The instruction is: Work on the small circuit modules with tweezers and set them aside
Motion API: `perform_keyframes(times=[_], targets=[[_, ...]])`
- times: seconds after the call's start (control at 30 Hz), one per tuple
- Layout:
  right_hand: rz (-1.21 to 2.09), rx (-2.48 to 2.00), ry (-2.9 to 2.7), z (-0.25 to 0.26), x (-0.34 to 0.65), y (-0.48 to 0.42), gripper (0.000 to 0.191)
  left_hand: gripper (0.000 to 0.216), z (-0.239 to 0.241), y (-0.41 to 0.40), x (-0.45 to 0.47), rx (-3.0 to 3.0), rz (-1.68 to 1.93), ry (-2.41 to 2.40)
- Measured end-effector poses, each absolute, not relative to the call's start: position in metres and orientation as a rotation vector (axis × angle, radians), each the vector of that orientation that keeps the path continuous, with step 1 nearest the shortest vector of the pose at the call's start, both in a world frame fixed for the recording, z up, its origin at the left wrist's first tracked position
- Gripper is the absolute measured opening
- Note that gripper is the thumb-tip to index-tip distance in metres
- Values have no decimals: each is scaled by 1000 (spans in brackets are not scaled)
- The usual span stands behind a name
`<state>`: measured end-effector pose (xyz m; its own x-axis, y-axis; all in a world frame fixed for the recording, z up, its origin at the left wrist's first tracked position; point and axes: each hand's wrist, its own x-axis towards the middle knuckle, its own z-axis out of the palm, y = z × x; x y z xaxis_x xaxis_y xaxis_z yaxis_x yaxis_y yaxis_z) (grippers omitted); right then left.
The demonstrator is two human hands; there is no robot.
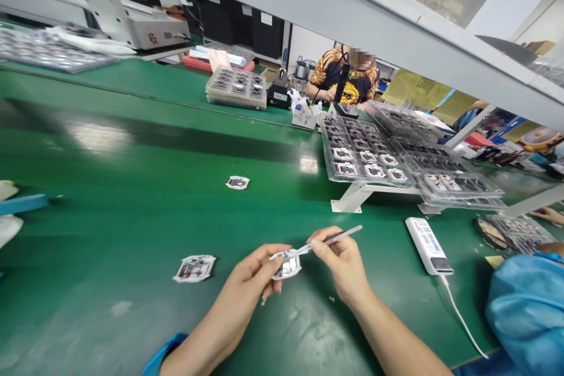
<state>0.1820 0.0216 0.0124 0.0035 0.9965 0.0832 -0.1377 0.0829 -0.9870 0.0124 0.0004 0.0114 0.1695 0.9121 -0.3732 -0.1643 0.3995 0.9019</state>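
Note:
My left hand (251, 282) pinches a small white circuit module (286, 265) between thumb and fingers, just above the green bench mat (132, 229). My right hand (343, 264) grips a slender metal tool (337, 237), probably tweezers, with its tip reaching the module's edge. A similar flattened module (194, 268) lies on the mat left of my hands. Farther out sits a smaller one (238, 183). The module's underside is hidden by my fingers.
Clear trays of modules (365, 155) stand on a white rack at the right, with another stack (235, 88) behind. A white power bank (429, 245) and its cable lie nearby. A blue-clad arm (529, 317) intrudes at lower right. A co-worker (348, 79) sits across the bench.

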Motion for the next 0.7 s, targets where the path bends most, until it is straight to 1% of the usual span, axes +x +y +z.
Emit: perform_keyframes(times=[0.07, 0.2, 0.3, 0.43, 0.53, 0.7], targets=[[1228, -1066, -1190, 12, 181, 20, 19, 34, 9, 0, 11, 866, 912, 1140], [1179, -1061, -1304, 12, 180, 17, 13, 31, 5, -1, 10, 906, 901, 1145], [1191, -1096, -1311, 11, 181, 18, 13, 36, 6, -2, 11, 916, 891, 1147], [1260, -1143, -1237, 12, 183, 20, 17, 41, 10, -1, 13, 885, 895, 1131], [1202, -1163, -1215, 14, 183, 19, 18, 41, 9, 0, 12, 912, 886, 1142], [1096, -1184, -1282, 16, 181, 15, 13, 41, 5, 1, 11, 1003, 860, 1155]])
